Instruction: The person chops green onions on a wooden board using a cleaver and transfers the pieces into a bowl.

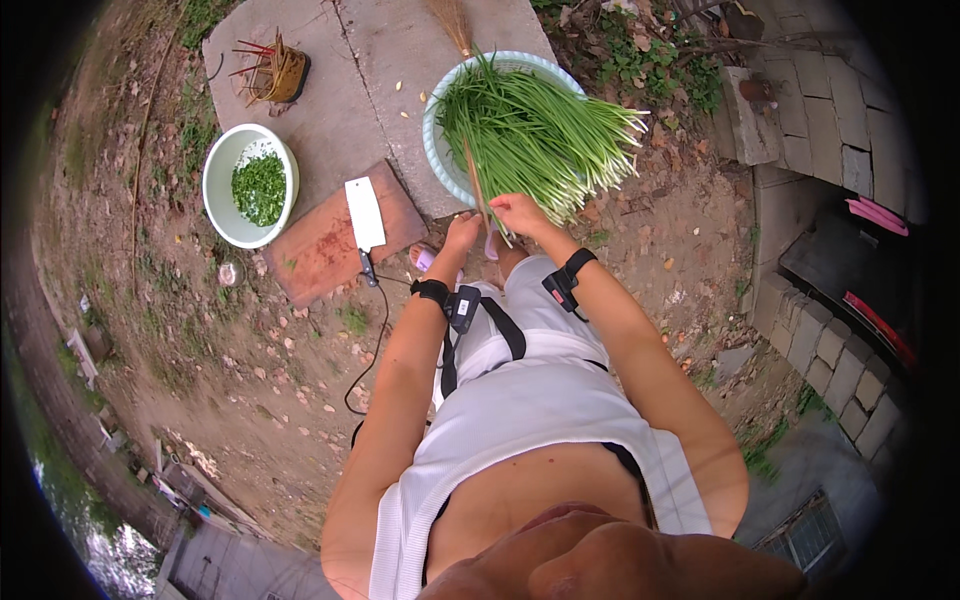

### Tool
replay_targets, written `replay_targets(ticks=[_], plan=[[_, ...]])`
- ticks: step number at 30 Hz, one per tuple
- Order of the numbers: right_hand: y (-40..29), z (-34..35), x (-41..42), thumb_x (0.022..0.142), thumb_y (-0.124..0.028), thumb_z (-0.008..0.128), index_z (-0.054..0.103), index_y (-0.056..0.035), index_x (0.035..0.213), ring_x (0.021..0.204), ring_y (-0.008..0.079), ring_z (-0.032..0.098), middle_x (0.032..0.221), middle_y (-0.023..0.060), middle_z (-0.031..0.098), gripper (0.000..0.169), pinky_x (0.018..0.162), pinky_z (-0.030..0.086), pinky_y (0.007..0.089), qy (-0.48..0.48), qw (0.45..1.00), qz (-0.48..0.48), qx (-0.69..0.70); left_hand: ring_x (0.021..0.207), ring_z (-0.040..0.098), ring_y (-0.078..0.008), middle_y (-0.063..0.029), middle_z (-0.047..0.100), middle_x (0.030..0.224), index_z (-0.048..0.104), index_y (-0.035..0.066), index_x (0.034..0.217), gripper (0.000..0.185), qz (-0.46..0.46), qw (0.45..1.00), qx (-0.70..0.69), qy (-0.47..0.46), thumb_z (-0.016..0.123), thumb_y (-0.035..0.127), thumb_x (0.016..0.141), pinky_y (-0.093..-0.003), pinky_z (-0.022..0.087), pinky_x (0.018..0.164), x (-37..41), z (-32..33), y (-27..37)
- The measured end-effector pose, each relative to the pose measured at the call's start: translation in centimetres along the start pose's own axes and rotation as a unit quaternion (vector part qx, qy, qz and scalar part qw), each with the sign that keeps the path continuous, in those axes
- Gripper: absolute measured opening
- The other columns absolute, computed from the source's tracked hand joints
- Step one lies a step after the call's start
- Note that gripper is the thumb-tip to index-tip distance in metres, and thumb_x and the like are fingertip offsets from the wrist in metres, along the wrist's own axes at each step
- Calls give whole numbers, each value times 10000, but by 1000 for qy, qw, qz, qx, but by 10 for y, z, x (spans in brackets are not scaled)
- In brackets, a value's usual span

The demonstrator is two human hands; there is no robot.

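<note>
My left hand (463, 231) and my right hand (519, 213) are close together at the near rim of a pale blue plastic basket (441, 161). The basket is heaped with long green garlic chives (529, 131), their white stem ends hanging over the right rim. A narrow tan strip (474, 176) runs down across the chives to the gap between my hands. The fingers of both hands are bent; what they pinch is too small to tell. Left of my hands, a cleaver (365, 214) rests on a reddish-brown cutting board (322, 244), its black handle overhanging the near edge.
A white basin (212, 187) of chopped greens (259, 189) stands beside the board. Farther back, a yellowish container (291, 75) holds sticks on the concrete slab (315, 112). A straw broom (451, 26) lies behind the basket. A glass jar (229, 274) sits on the ground.
</note>
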State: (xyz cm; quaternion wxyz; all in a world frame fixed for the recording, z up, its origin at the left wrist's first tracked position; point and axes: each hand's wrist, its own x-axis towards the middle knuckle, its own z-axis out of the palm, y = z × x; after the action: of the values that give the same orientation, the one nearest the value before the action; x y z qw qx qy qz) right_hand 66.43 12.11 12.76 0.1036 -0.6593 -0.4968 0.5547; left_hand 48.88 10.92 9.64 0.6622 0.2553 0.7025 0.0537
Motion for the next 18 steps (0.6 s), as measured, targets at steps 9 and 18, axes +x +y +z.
replay_targets(ticks=[9,18], plan=[[8,35,16,828,-144,584,717,-61,985,878,364,685,952,193,721,222,768,529,423,-53,998,-1,-36,642,558,-79,13,619,810,668,68,1012,180,-33,969,-240,-46,606,226,956,-220,417,519,2,15,-17],[-3,-39,11,885,-105,637,655,-20,1271,1069,250,694,1205,160,710,395,947,536,344,-65,997,-25,35,562,565,-51,11,676,747,697,44,971,187,59,979,-192,-29,660,226,982,-189,437,498,-15,-1,-12]])
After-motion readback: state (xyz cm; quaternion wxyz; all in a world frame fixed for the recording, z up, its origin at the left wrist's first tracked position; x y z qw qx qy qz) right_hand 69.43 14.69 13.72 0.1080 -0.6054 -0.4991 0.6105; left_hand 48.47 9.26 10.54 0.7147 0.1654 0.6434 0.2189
